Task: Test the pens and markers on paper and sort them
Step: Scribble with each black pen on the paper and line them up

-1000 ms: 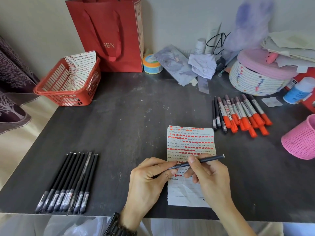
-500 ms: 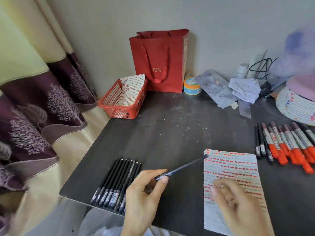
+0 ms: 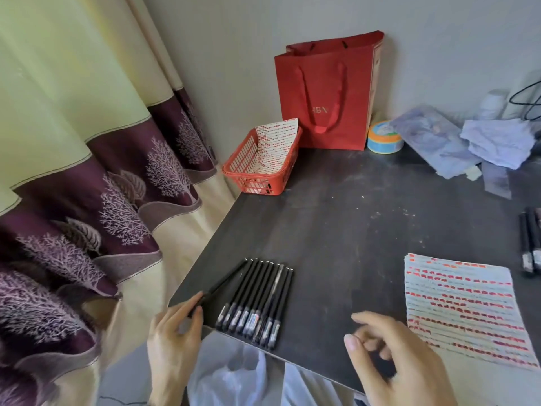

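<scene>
The black pen [image 3: 222, 284] is lying slantwise at the left end of the row of black pens [image 3: 257, 300], its far tip leaning in toward the first pen of that row and its near end sitting over the front-left corner of the dark table [image 3: 351, 224]. The left hand [image 3: 172, 338] is pinching that near end between thumb and fingertips, with the palm hanging off the table's edge. The row itself is lying neatly side by side, the labelled ends pointing toward the person and reaching almost to the front edge. Well to the right, the right hand [image 3: 392, 356] is hovering over the tabletop with its fingers loosely curled and nothing in them, just beside the lined paper [image 3: 462, 309], which is showing line after line of red-orange test marks. A few more dark pens [image 3: 530, 244] are peeking in at the right border, beyond the paper's far corner. Toward the back left, a red plastic basket [image 3: 254, 181] is sitting at the table's edge with another marked sheet [image 3: 273, 145] leaning inside it. Behind it a red paper bag [image 3: 325, 92] is standing against the wall, with a roll of tape [image 3: 384, 137] just beside it and a crumpled pale cloth [image 3: 497, 142] farther right. A cream and purple curtain [image 3: 87, 171] is hanging along the left.
</scene>
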`<action>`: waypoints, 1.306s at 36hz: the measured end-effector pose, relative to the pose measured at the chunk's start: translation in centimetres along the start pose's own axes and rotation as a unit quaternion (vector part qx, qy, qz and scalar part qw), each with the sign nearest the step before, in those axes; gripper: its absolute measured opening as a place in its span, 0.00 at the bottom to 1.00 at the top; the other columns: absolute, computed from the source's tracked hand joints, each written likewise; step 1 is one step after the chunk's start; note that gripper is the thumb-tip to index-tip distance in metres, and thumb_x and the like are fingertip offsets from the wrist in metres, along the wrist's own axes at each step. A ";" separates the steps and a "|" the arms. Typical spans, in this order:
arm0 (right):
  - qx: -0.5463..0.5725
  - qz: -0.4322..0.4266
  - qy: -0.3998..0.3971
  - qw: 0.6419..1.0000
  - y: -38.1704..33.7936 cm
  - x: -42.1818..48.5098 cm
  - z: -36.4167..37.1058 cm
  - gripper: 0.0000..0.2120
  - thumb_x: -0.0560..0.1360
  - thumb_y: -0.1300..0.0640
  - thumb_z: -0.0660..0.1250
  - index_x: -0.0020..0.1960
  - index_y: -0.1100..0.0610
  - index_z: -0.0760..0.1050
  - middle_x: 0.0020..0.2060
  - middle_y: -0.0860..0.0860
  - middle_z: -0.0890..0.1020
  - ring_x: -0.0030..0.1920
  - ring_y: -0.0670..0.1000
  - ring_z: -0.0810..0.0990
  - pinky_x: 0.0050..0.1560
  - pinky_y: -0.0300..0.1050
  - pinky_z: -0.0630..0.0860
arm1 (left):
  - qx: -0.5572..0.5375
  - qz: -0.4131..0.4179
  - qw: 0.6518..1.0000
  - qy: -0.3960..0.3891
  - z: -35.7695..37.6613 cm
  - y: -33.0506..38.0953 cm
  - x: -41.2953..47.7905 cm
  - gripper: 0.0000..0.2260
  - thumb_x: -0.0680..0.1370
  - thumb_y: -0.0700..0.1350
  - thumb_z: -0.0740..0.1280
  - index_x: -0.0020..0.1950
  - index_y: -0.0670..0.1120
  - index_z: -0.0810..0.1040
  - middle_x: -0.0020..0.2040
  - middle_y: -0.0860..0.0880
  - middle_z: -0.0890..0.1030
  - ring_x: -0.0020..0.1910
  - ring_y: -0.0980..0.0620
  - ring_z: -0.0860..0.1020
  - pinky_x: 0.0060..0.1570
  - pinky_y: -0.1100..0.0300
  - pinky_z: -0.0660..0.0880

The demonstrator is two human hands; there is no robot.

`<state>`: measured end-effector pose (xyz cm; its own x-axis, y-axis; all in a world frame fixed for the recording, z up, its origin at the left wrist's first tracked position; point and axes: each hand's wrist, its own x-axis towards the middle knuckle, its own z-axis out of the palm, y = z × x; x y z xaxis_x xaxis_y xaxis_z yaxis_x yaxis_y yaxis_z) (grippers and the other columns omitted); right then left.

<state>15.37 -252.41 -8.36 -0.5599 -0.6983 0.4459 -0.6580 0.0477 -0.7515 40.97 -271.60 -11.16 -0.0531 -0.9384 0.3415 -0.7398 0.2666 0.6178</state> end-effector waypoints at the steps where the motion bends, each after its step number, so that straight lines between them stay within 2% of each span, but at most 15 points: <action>1: 0.002 -0.009 -0.006 1.000 -0.1 -0.2 0.4 0.11 0.71 0.44 0.66 0.49 0.46 0.81 0.35 0.34 0.79 0.38 0.38 0.76 0.39 0.30 0.71 | 0.014 0.011 1.000 -0.001 0.0 -0.2 -0.2 0.18 0.73 0.36 0.76 0.55 0.57 0.86 0.47 0.66 0.81 0.49 0.56 0.73 0.50 0.75 0.67; 4: 0.002 -0.027 -0.025 0.999 0.3 -0.9 1.4 0.11 0.72 0.45 0.66 0.50 0.47 0.81 0.38 0.33 0.79 0.40 0.39 0.78 0.39 0.33 0.73 | 0.057 0.075 0.996 -0.004 -0.1 -0.9 -0.6 0.15 0.73 0.38 0.74 0.55 0.56 0.86 0.49 0.66 0.82 0.50 0.56 0.73 0.49 0.66 0.70; 8: -0.020 -0.033 -0.039 0.999 1.4 -1.6 2.3 0.11 0.72 0.45 0.67 0.51 0.47 0.81 0.42 0.34 0.78 0.42 0.39 0.79 0.41 0.33 0.73 | 0.041 0.095 0.994 -0.026 -0.8 -1.1 -0.9 0.16 0.71 0.43 0.67 0.54 0.57 0.86 0.52 0.70 0.80 0.51 0.59 0.74 0.50 0.73 0.69; 10: -0.033 -0.038 -0.045 0.998 1.9 -1.8 2.6 0.11 0.72 0.45 0.67 0.51 0.47 0.81 0.42 0.34 0.78 0.42 0.40 0.79 0.42 0.33 0.73 | 0.019 0.081 0.996 -0.037 -1.1 -0.8 -1.1 0.15 0.72 0.44 0.67 0.52 0.60 0.85 0.50 0.71 0.80 0.53 0.61 0.75 0.52 0.77 0.67; 13: -0.035 -0.046 -0.053 0.997 2.5 -1.9 2.8 0.10 0.73 0.46 0.67 0.52 0.47 0.80 0.41 0.35 0.79 0.42 0.41 0.78 0.41 0.35 0.73 | 0.003 0.075 0.995 -0.060 -1.3 -0.4 -1.2 0.15 0.72 0.45 0.67 0.51 0.64 0.83 0.53 0.69 0.81 0.55 0.65 0.74 0.53 0.79 0.65; 18: -0.041 -0.045 -0.069 0.996 2.8 -2.1 2.7 0.09 0.73 0.46 0.66 0.51 0.46 0.79 0.40 0.35 0.80 0.42 0.40 0.78 0.39 0.34 0.73 | 0.012 0.070 0.994 -0.081 -0.9 -0.4 -1.5 0.15 0.74 0.42 0.71 0.55 0.60 0.85 0.54 0.68 0.80 0.57 0.63 0.73 0.54 0.79 0.65; 21: -0.039 -0.043 -0.067 0.996 2.7 -2.1 2.7 0.09 0.74 0.45 0.66 0.51 0.46 0.80 0.40 0.35 0.80 0.43 0.39 0.78 0.40 0.34 0.73 | 0.027 0.067 0.995 -0.076 -0.4 -0.6 -1.4 0.19 0.75 0.35 0.73 0.56 0.58 0.86 0.53 0.66 0.80 0.56 0.62 0.72 0.54 0.71 0.68; 23: -0.038 -0.043 -0.064 0.996 2.7 -2.2 2.7 0.08 0.74 0.45 0.66 0.51 0.46 0.79 0.41 0.35 0.80 0.43 0.39 0.78 0.40 0.33 0.73 | 0.031 0.067 0.995 -0.072 -0.2 -0.6 -1.3 0.19 0.75 0.35 0.73 0.56 0.58 0.86 0.51 0.65 0.80 0.55 0.62 0.72 0.53 0.63 0.71; 25: -0.038 -0.045 -0.060 0.996 2.7 -2.1 2.7 0.08 0.74 0.45 0.66 0.51 0.45 0.79 0.41 0.35 0.79 0.43 0.40 0.78 0.40 0.34 0.73 | 0.029 0.064 0.995 -0.077 -0.1 -0.6 -1.2 0.19 0.75 0.35 0.72 0.57 0.58 0.85 0.50 0.65 0.79 0.54 0.61 0.72 0.54 0.59 0.71; 28: -0.037 -0.049 -0.058 0.996 2.7 -2.1 2.7 0.08 0.74 0.46 0.66 0.50 0.46 0.79 0.41 0.36 0.79 0.42 0.40 0.78 0.40 0.34 0.73 | 0.031 0.063 0.994 -0.087 0.0 -0.4 -1.1 0.18 0.76 0.37 0.72 0.57 0.59 0.85 0.53 0.66 0.78 0.54 0.59 0.72 0.53 0.62 0.70; 31: -0.040 -0.048 -0.059 0.996 2.7 -2.1 2.7 0.08 0.74 0.46 0.66 0.49 0.47 0.80 0.40 0.36 0.79 0.42 0.40 0.79 0.39 0.33 0.73 | 0.031 0.061 0.994 -0.087 0.0 -0.1 -1.1 0.18 0.75 0.37 0.73 0.56 0.59 0.85 0.50 0.66 0.79 0.52 0.57 0.73 0.51 0.66 0.68; 35: -0.045 -0.044 -0.058 0.996 2.6 -2.0 2.6 0.08 0.74 0.45 0.66 0.48 0.46 0.80 0.39 0.36 0.80 0.41 0.40 0.79 0.39 0.33 0.73 | 0.024 0.050 0.994 -0.093 -0.2 0.1 -1.0 0.18 0.75 0.36 0.72 0.55 0.59 0.85 0.51 0.63 0.80 0.52 0.56 0.74 0.51 0.62 0.68; 39: -0.048 -0.040 -0.071 0.996 2.7 -2.0 2.6 0.08 0.74 0.45 0.65 0.49 0.46 0.79 0.39 0.36 0.80 0.42 0.40 0.78 0.39 0.32 0.74 | 0.012 0.044 0.994 -0.096 -0.5 0.5 -0.9 0.17 0.76 0.37 0.72 0.55 0.59 0.84 0.51 0.63 0.81 0.53 0.60 0.74 0.52 0.66 0.67; 44: -0.074 -0.058 -0.084 0.992 2.6 -1.8 2.9 0.06 0.75 0.46 0.66 0.48 0.45 0.79 0.40 0.37 0.79 0.42 0.40 0.75 0.41 0.30 0.71 | 0.018 0.046 0.994 -0.093 -0.7 1.2 -0.8 0.15 0.75 0.37 0.73 0.55 0.56 0.84 0.51 0.60 0.81 0.52 0.53 0.75 0.54 0.56 0.70; 47: -0.105 -0.085 -0.109 0.985 2.0 -1.5 3.0 0.03 0.73 0.49 0.68 0.46 0.45 0.80 0.42 0.40 0.79 0.42 0.45 0.74 0.40 0.38 0.74 | 0.038 0.063 0.994 -0.080 -0.5 2.0 -0.5 0.16 0.74 0.35 0.74 0.54 0.54 0.84 0.50 0.56 0.81 0.51 0.49 0.76 0.54 0.52 0.72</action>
<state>16.41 -253.37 -12.02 -0.3266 -0.8440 0.4254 -0.8353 0.0471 -0.5478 39.86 -270.44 -9.75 -0.2496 -0.9232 0.2921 -0.7683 0.3724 0.5206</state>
